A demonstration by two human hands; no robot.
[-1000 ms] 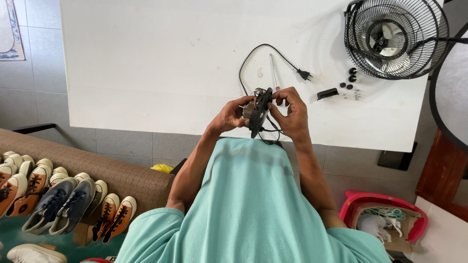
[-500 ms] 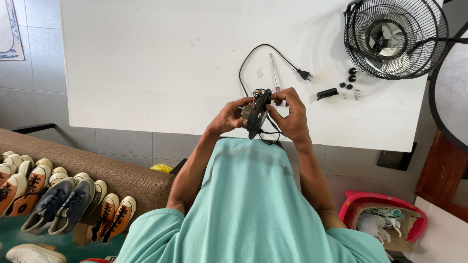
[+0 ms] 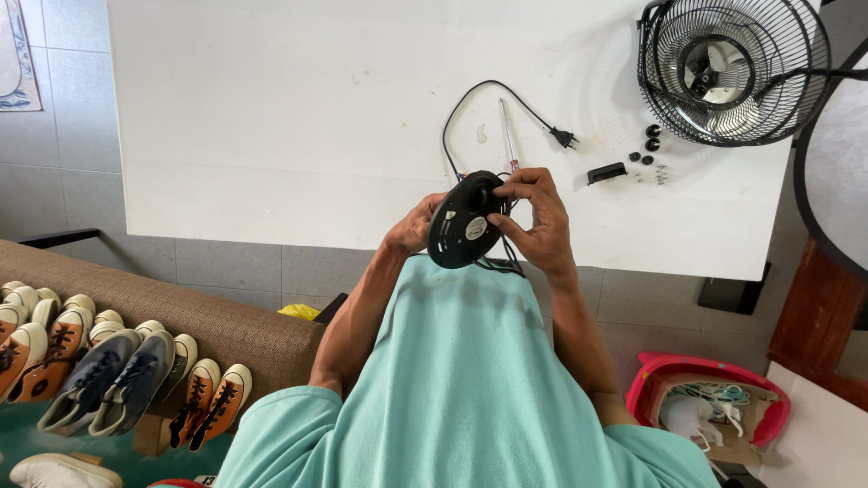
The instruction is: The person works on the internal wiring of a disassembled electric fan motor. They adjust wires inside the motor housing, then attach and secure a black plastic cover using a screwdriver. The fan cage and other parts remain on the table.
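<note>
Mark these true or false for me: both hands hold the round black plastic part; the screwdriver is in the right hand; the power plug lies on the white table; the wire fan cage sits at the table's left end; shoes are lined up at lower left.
1. Both the left hand and the right hand hold the round black plastic part: true.
2. The screwdriver is in the right hand: false, it lies on the white table.
3. The black power plug lies on the table: true.
4. The black wire fan cage sits at the left end: false, it is at the right end.
5. A row of shoes is at lower left: true.
</note>
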